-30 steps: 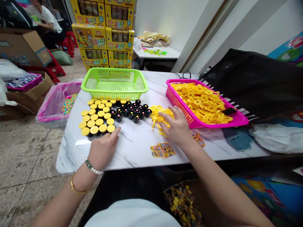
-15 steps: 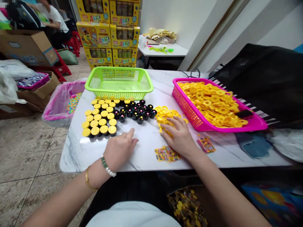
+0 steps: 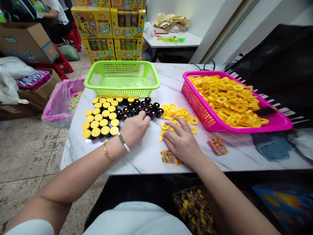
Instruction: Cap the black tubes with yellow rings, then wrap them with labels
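- My worktop (image 3: 144, 158) is white with grey marbling, its near edge running right in front of me.
- The pink basket (image 3: 199, 109) sits on the right-hand part of the worktop, heaped with flat yellow ring-ended pieces (image 3: 222, 99).
- The green basket (image 3: 122, 88) stands by the far edge, toward the far left corner.
- The black cups with yellow lids (image 3: 98, 117) stand upright in close rows along the left edge, in front of the green basket.
- A cluster of uncapped black cups (image 3: 133, 112) stands just to the right of those, with small coloured bits showing inside.
- A loose pile of yellow pieces (image 3: 174, 111) lies between that cluster and the pink basket.
- My right hand (image 3: 184, 142) reaches in from the near edge, fingers spread and slightly bent over the near side of the loose pile.
- My left hand (image 3: 134, 130) is at the near side of the uncapped cups, fingers bunched together; I cannot tell whether they grip a cup.
- Two lots of printed cards lie toward the near edge: some fanned cards (image 3: 168, 157) just beside my right hand, and a neat stack (image 3: 217, 146) in front of the pink basket.
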The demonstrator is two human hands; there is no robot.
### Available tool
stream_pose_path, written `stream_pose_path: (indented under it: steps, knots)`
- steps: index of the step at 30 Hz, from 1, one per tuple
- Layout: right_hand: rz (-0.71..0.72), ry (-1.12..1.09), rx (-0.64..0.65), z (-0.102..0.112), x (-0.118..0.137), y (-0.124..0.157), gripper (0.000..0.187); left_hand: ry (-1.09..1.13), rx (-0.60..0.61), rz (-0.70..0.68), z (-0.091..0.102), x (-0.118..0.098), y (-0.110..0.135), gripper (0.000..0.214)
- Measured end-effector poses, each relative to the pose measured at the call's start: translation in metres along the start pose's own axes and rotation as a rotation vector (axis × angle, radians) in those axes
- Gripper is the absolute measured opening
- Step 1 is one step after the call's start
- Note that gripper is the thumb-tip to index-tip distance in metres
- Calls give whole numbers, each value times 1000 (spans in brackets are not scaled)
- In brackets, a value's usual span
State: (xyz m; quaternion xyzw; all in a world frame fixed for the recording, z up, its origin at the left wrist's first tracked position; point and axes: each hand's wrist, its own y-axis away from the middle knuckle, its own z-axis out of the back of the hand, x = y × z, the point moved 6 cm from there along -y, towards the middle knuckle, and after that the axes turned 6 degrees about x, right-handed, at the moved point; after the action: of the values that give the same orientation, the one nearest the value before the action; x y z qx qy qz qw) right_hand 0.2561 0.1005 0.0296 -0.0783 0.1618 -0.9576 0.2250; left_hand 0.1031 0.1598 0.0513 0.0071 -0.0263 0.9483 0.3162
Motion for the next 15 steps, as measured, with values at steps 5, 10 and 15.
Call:
stream_pose_path:
  steps: [5, 10, 15]
  knots:
    - [115, -31, 43, 8, 30, -3, 18, 54, 0, -48, 15, -5, 49, 12]
    - [79, -77, 101, 5, 61, 15, 67, 233, -44, -36, 11, 2, 91, 9]
    - [207, -210, 60, -4, 107, 31, 54, 473, -181, 15, -8, 9, 80, 17]
